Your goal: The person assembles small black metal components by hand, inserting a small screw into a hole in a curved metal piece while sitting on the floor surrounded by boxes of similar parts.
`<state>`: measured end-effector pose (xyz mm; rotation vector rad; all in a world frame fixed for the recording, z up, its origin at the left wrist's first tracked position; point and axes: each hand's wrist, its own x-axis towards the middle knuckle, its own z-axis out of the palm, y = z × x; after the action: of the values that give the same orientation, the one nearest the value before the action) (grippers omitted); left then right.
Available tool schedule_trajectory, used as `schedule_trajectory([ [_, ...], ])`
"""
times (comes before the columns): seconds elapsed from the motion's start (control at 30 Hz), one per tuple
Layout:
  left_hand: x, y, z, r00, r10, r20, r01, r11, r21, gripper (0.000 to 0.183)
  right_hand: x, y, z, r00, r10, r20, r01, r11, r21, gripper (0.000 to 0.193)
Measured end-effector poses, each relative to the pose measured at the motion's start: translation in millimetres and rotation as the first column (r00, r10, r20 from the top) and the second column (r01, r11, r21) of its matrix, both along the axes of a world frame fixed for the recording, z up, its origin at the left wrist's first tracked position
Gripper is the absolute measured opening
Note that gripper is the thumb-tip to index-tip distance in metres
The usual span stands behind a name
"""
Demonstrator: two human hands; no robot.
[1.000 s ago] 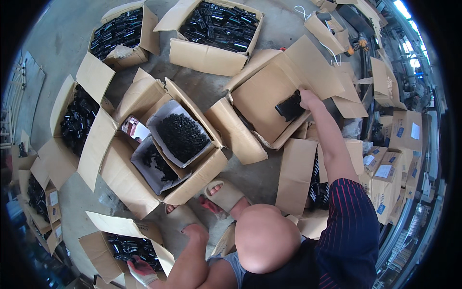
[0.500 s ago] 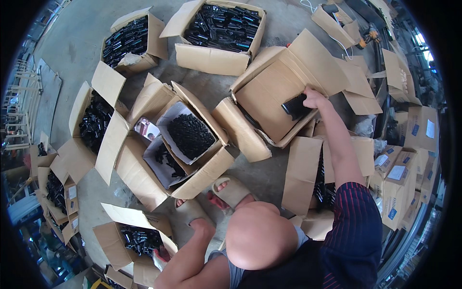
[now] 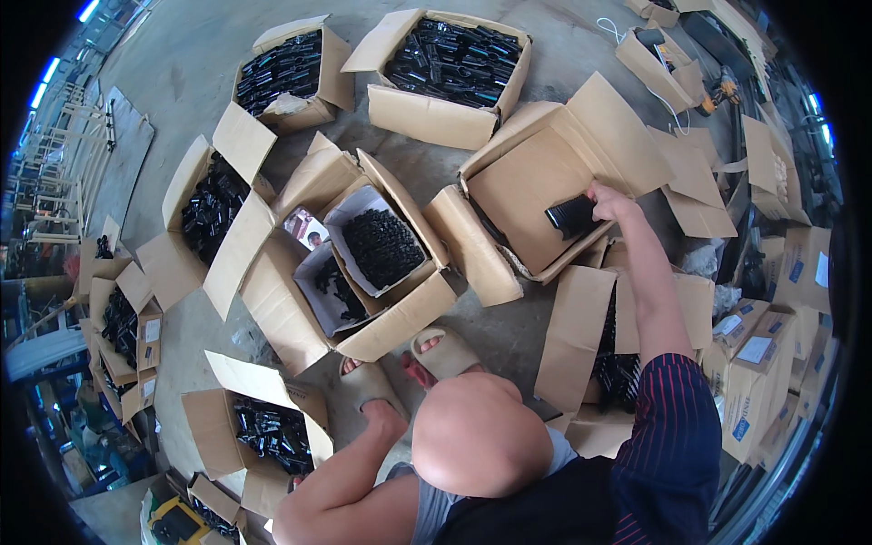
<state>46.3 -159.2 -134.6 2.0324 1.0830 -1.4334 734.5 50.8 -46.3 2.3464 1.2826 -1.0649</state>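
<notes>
At the right, my right hand [image 3: 614,202] reaches into an open cardboard box [image 3: 527,173] with a bare brown bottom. Its fingers are closed on the end of a dark, ribbed stack of black plastic pieces [image 3: 570,218], which lies low in the box's near right corner. Of my left hand [image 3: 295,482], only a sliver shows past my raised knee, beside a small box of shiny black plastic parts [image 3: 272,429]. Its fingers are hidden.
Between my feet and the far boxes stands a larger carton [image 3: 263,313] with two inner bins of small black parts [image 3: 377,250]. More open boxes of black parts [image 3: 454,64] stand at the back and left. Closed cartons [image 3: 749,363] are stacked right; a drill [image 3: 722,91] lies beyond.
The whole view has shifted, so the boxes appear farther right. My right hand still grips the black stack, now turned a little within the box. My left hand has slipped mostly behind my knee.
</notes>
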Motion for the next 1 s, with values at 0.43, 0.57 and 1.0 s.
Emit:
schedule_trajectory([
  [0.43, 10, -2, 11, 0.996, 0.086, 0.016, -0.086, 0.995, 0.043, 0.036, 10, -2, -27, 0.993, 0.075, -0.089, -0.074, 0.997, 0.019, 0.056],
  [0.57, 9, -2, 11, 0.989, 0.146, 0.035, -0.148, 0.987, 0.061, 0.035, 0, -9, -20, 0.99, 0.09, -0.112, -0.078, 0.991, 0.106, 0.051],
  [1.0, -74, -120, 80, 0.154, 0.794, 0.588, -0.982, 0.06, 0.176, 0.033, -7, -20, -17, 0.968, 0.02, 0.251, -0.089, 0.959, 0.269, 0.034],
])
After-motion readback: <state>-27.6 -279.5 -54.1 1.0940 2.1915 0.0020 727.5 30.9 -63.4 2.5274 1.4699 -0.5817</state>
